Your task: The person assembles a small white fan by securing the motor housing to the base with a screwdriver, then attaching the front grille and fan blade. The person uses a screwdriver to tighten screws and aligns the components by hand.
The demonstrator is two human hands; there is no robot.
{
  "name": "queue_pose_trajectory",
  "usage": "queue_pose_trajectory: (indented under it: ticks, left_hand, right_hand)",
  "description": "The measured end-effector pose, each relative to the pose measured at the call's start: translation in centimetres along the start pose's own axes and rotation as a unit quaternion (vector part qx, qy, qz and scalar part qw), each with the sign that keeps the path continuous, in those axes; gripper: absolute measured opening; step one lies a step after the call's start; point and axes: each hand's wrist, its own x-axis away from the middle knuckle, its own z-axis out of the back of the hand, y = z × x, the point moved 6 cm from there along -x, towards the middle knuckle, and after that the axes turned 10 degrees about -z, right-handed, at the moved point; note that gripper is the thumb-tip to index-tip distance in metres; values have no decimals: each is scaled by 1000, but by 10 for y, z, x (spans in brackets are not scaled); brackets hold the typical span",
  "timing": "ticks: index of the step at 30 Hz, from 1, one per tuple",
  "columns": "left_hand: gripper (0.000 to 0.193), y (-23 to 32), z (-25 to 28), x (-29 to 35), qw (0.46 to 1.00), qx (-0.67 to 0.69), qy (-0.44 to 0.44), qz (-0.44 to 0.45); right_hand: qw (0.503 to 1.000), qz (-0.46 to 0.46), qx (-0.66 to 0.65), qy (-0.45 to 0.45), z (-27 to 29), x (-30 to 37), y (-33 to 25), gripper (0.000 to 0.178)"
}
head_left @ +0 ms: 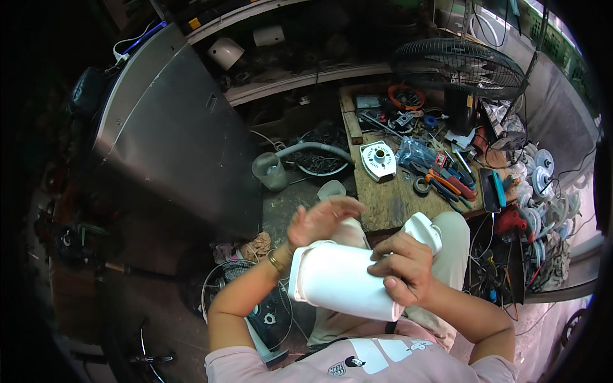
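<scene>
Over my lap lies a white plastic housing point(338, 277), a rounded shell with a squared rim at its left end. My right hand point(408, 265) grips its right side, with the thumb and curled fingers against the shell. Just beyond that hand, a white plastic end piece point(421, 231) shows by my knee. Whether it is joined to the housing is hidden by my fingers. My left hand point(324, 220) is raised above the housing's far left edge, fingers stretched out and slightly blurred, holding nothing. A bracelet point(276, 260) circles my left wrist.
On the wooden bench point(383, 210) are a white vented motor cover point(378, 159), several pliers point(444, 185), black tape point(421, 186) and a phone point(490, 190). A caged fan point(458, 67) stands behind. To the left are a metal panel point(179, 134) and a fan cage point(246, 300) on the floor.
</scene>
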Motion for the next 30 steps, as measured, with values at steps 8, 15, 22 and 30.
queue_pose_trajectory:
  ticks: [8,15,22,30]
  left_hand:
    - [70,-3,-14,2,992,117,-42,-13]
    - [42,4,-21,9,992,63,-65,86]
    - [42,-14,42,-1,978,47,139,149]
    - [69,95,-28,54,882,-329,160,-296]
  right_hand:
    - [999,8,-18,-37,-11,-9,8,38]
    - [997,5,5,-72,-17,-12,1,37]
    - [975,-173,-108,-92,-15,-62,72,44]
    - [1000,19,5,9,2,-49,13,22]
